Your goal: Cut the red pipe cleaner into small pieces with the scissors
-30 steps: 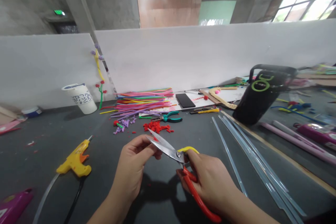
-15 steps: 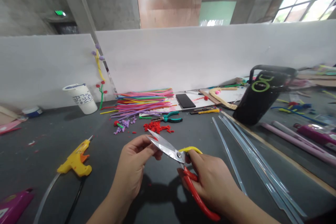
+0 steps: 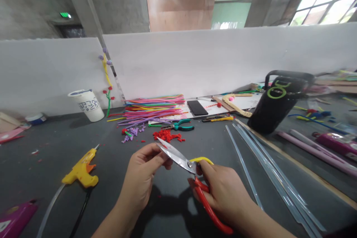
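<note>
Steel scissors (image 3: 178, 160) are pointing up and leftward above the table (image 3: 206, 145), blades slightly parted, with a red bit (image 3: 165, 147) showing between them close to the tips. The right hand (image 3: 225, 189) is gripping the handles, fingers curled in, probably leaving the blades free to angle toward the other hand. The left hand (image 3: 142, 173) is pinching the red bit, thumb and fingertips pressed together right beside the blade tips; they are hiding most of it, so its length cannot be told. Both hands are hanging above the table, likely giving the lower handle room to swing.

Just beyond the tips, red scraps (image 3: 167, 135) are lying in a heap, apparently for easy reach, with purple scraps (image 3: 133, 134) to their left. Pliers (image 3: 182, 127) are resting just behind; pipe cleaners (image 3: 153, 108) are lying sideways farther back, probably bundled to stay together.

Leftward, a wide gap is running between the left hand and the glue gun (image 3: 81, 169), whose nozzle is pointing toward the back. Rightward, glue sticks (image 3: 259, 152) are passing just beside the right forearm, so room is tighter there. A white board (image 3: 178, 63) is forming the far edge.
</note>
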`<state>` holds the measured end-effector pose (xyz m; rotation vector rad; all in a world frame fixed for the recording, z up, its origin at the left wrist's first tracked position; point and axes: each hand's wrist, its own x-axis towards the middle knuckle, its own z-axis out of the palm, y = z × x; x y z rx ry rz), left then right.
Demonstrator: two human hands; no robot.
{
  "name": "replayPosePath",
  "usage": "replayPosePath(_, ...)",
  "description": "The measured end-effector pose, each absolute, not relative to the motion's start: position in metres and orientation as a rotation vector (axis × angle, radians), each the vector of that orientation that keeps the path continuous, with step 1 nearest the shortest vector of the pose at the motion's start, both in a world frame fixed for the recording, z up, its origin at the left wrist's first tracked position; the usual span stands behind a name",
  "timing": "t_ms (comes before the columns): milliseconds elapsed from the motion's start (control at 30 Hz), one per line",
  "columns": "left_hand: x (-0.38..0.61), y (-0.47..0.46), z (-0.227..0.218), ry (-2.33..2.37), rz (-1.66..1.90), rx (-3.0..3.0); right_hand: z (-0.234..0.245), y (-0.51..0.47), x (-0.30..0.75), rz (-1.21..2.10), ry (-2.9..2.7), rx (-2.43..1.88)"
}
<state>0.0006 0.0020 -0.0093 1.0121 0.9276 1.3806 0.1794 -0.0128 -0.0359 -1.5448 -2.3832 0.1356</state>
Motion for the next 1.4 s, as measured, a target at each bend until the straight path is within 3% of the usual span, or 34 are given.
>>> replayPosePath(600,-0.003,0.003,-0.007,0.905,1.365,1.021,-0.036,-0.011,0.18,0.169,-2.346,-1.574)
replayPosePath(700,-0.002,0.003,-0.006,0.945,1.329,0.987,-0.033,-0.008,0.18,0.367,-2.198,-1.556)
replayPosePath(900,0.008,-0.001,-0.007,1.008,1.076,1.041,-0.019,0.002,0.171,1.264,-1.603,-1.287)
replayPosePath(967,0.011,0.0,-0.01,1.009,0.99,1.098,-0.016,0.004,0.167,1.418,-1.507,-1.165)
replayPosePath(1167,0.009,0.001,-0.018,0.955,0.781,1.133,-0.015,0.006,0.163,1.569,-1.495,-1.093)
replayPosePath(1400,0.013,-0.002,-0.018,0.795,0.791,0.936,-0.015,0.006,0.162,1.569,-1.517,-1.046)
